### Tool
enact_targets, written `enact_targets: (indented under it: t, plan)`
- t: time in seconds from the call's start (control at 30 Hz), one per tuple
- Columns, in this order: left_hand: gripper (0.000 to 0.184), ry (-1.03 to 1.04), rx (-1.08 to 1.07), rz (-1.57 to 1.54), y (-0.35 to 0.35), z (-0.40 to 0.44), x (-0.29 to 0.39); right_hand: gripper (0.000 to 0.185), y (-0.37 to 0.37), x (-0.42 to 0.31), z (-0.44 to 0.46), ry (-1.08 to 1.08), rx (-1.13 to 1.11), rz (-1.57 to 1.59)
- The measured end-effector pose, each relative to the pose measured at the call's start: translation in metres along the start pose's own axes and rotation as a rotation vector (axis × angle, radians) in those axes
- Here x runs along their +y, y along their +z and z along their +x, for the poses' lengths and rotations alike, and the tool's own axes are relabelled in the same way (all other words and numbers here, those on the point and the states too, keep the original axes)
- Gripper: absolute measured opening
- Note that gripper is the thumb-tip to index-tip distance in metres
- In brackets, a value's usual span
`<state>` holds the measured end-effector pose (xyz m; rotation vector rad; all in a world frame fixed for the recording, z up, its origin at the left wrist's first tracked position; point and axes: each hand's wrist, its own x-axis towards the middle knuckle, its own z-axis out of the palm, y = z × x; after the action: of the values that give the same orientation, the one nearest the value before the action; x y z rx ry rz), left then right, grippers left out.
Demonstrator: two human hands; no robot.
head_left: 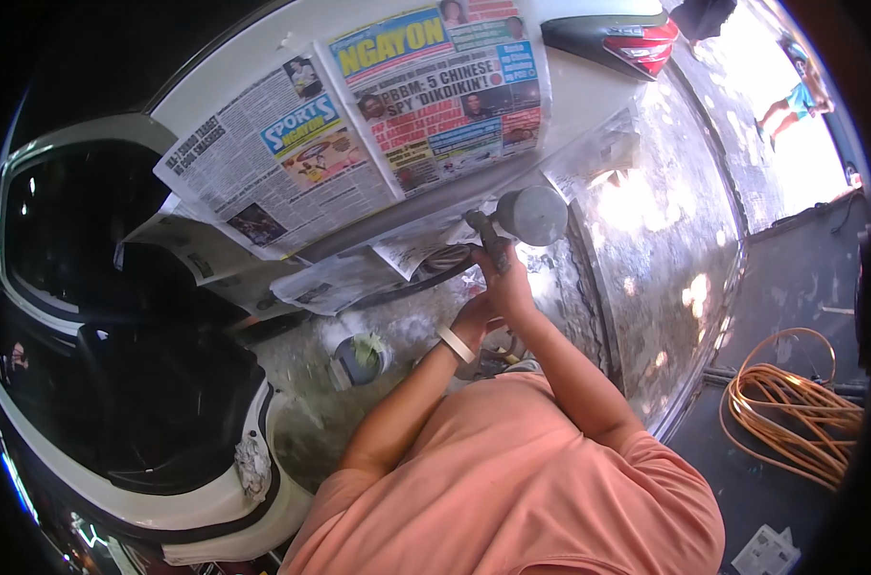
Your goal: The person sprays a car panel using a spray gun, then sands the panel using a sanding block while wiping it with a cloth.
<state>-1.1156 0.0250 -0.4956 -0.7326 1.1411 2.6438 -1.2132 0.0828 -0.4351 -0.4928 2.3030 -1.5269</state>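
Observation:
My right hand (507, 280) is wrapped round the handle of a spray gun (488, 235) with a round grey cup (532, 216). Just below it, my left hand (476, 318) is closed near the base of the gun; what it holds, if anything, is hidden. A pale band circles my left wrist. Beyond the gun, newspaper sheets (435, 91) cover part of a white car panel (589, 105). Looser sheets (330, 280) hang along its lower edge, close to the gun.
An open car door (263, 489) stands at the left. A bucket (361, 360) sits on the floor between car and body. A coiled orange hose (790, 412) lies at the right. A tail light (641, 46) is at the top. Another person (800, 96) is far off, upper right.

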Motion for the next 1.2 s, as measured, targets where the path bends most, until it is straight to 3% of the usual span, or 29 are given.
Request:
enact_targets:
  t: [0.33,0.43,0.53,0.6,0.67,0.73,0.93,1.2]
  plan:
    - [0.044,-0.032,-0.042,0.087,0.025,0.039,-0.004,0.042,-0.036,0.011,0.018,-0.002,0.146,-0.021]
    - [0.042,-0.026,-0.069,0.078,0.027,0.045,-0.006,0.04,-0.05,0.001,0.014,-0.011,0.133,0.111]
    - [0.04,-0.025,-0.1,0.052,0.036,0.048,-0.003,0.039,-0.062,-0.014,0.012,0.105,0.147,0.17]
    - [0.038,-0.04,-0.097,0.051,0.041,0.05,0.0,0.04,-0.056,0.02,0.022,-0.096,0.226,0.013]
    - [0.036,-0.047,-0.097,0.055,0.043,0.056,-0.002,0.042,-0.061,0.01,0.024,-0.095,0.243,0.006]
    - [0.035,-0.046,-0.098,0.066,0.045,0.061,-0.002,0.045,-0.069,-0.005,0.023,0.108,0.197,0.149]
    - [0.032,-0.04,-0.111,0.063,0.046,0.057,0.0,0.045,-0.064,0.0,0.024,-0.014,0.227,-0.034]
    - [0.04,-0.012,-0.039,0.069,0.029,0.027,0.0,0.044,-0.039,-0.008,0.009,-0.012,0.04,-0.051]
